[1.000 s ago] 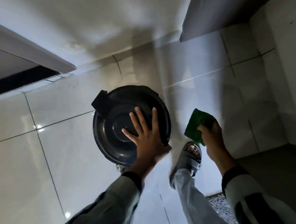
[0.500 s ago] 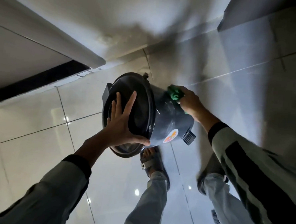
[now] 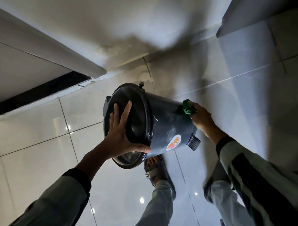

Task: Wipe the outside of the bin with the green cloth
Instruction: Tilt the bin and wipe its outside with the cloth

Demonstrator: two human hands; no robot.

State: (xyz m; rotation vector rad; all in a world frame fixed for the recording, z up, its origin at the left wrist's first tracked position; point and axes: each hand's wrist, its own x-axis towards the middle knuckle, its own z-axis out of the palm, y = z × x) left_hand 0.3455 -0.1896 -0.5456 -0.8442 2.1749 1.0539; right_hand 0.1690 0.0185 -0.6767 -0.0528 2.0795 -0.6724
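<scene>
A dark round pedal bin [image 3: 168, 124] is tipped towards me, its lid facing left and its side wall facing up. A round orange sticker [image 3: 173, 142] shows on the wall, and the foot pedal [image 3: 194, 142] sticks out near the base. My left hand [image 3: 122, 134] lies spread on the lid, thumb hooked over the rim. My right hand [image 3: 202, 118] presses a bunched green cloth [image 3: 188, 109] against the bin's wall near its base; most of the cloth is under my fingers.
Glossy pale floor tiles [image 3: 40, 133] surround the bin. A white wall [image 3: 97, 23] runs behind, with a door edge and dark gap [image 3: 42, 90] at left. My sandalled foot [image 3: 156, 172] stands just below the bin, the other leg at right.
The bin went from standing upright to tipped over under my left hand. My right hand brought the cloth from the air onto the wall, then slid it towards the base.
</scene>
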